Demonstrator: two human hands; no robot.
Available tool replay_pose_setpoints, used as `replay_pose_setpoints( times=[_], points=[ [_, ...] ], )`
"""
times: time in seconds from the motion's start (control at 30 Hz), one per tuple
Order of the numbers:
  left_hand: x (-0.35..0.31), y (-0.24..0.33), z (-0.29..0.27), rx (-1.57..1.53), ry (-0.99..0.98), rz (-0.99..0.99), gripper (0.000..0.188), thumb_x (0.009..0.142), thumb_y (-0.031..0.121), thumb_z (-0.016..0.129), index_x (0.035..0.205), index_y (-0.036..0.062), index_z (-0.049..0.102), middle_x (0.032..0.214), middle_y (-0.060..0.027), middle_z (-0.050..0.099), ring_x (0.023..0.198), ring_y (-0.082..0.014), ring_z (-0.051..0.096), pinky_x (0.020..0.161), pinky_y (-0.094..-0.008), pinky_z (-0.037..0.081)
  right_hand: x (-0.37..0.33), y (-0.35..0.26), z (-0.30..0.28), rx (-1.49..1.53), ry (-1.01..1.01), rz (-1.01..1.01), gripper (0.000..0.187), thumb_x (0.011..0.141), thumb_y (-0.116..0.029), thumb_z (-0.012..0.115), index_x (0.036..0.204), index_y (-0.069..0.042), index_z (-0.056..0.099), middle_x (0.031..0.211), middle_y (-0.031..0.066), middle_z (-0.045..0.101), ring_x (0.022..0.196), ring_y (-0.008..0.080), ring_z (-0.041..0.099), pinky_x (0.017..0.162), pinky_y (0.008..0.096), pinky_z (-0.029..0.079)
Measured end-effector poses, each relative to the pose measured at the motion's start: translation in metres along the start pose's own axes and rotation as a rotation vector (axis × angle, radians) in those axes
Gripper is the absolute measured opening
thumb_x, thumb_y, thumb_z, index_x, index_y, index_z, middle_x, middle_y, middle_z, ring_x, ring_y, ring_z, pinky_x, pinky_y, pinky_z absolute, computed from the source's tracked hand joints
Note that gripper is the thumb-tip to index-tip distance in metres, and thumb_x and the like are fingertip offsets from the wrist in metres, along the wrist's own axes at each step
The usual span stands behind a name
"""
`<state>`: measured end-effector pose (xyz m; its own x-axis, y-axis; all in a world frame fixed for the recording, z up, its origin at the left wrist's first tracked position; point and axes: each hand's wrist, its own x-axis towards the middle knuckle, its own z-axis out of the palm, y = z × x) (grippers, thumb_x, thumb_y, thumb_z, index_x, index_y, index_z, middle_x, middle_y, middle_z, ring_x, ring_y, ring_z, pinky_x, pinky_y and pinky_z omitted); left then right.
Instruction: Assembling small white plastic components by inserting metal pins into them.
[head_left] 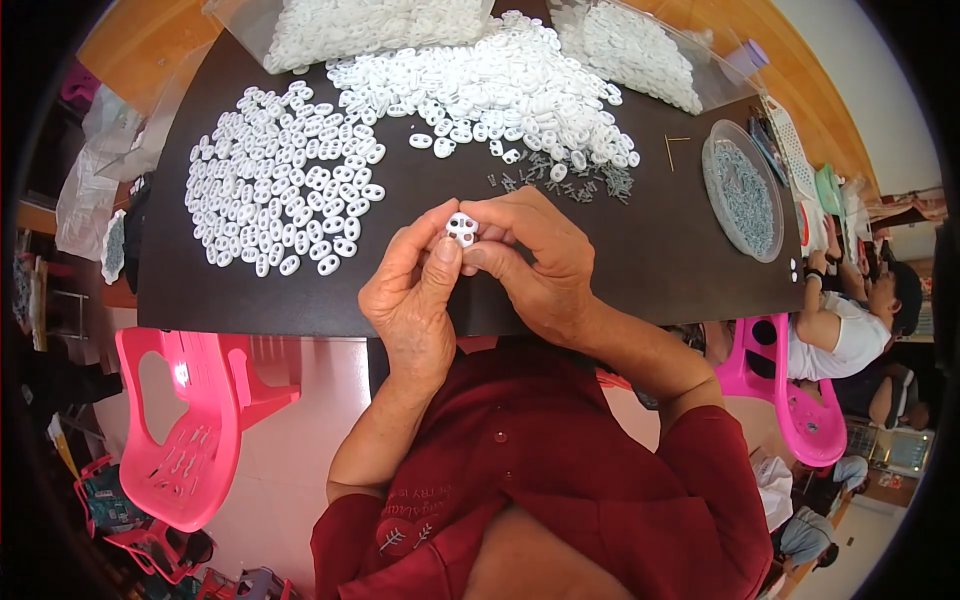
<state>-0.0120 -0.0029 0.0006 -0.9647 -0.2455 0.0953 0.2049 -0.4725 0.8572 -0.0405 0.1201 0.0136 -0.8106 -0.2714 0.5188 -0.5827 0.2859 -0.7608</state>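
Observation:
Between my two hands, in front of my chest, is a small white plastic piece (461, 229) with several holes, its face turned up toward me. My left hand (408, 305) pinches it between thumb and fingers from the left. From the right, my right hand (540, 258) closes thumb and forefinger on its edge. Whether it is one part or two fitted together, I cannot tell. Just beyond my hands lie small loose grey pins or springs (603, 183), next to a big heap of white oval pieces (480, 85). More white two-holed ovals (280, 180) are spread at the left.
On the dark table (660, 255), a round see-through tub (709, 185) of small grey parts stands at the right. See-through containers (240, 35) of white pieces line the back. Pink chairs (190, 440) stand at the near left. Another person (840, 335) sits at the right.

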Motion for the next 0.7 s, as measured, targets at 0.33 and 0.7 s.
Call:
replay_pose_setpoints(
  times=[0.33,0.7],
  points=[
    [-0.001,-0.011,0.000,0.009,0.014,0.079,0.020,0.087,0.004,0.060,0.105,-0.0057,0.061,0.089,-0.0065,0.061,0.074,-0.0090,0.054,0.066,-0.0207,0.047,-0.002,0.007,0.006,-0.030,0.084,-0.084,0.025,0.074,0.004,0.063,0.099,0.000,0.062,0.078,0.0075,0.060,0.067,0.0163,0.055,0.058,0.0268,0.044],
    [-0.002,-0.008,-0.001,0.060,0.039,0.074,0.020,0.088,0.005,0.059,0.106,-0.0048,0.061,0.095,-0.0066,0.062,0.083,-0.0095,0.056,0.073,-0.0215,0.048,-0.009,0.001,0.007,0.073,0.035,0.059,0.025,0.083,0.003,0.060,0.108,0.002,0.058,0.088,0.0077,0.055,0.069,0.0110,0.056,0.060,0.0221,0.046]
  ],
)
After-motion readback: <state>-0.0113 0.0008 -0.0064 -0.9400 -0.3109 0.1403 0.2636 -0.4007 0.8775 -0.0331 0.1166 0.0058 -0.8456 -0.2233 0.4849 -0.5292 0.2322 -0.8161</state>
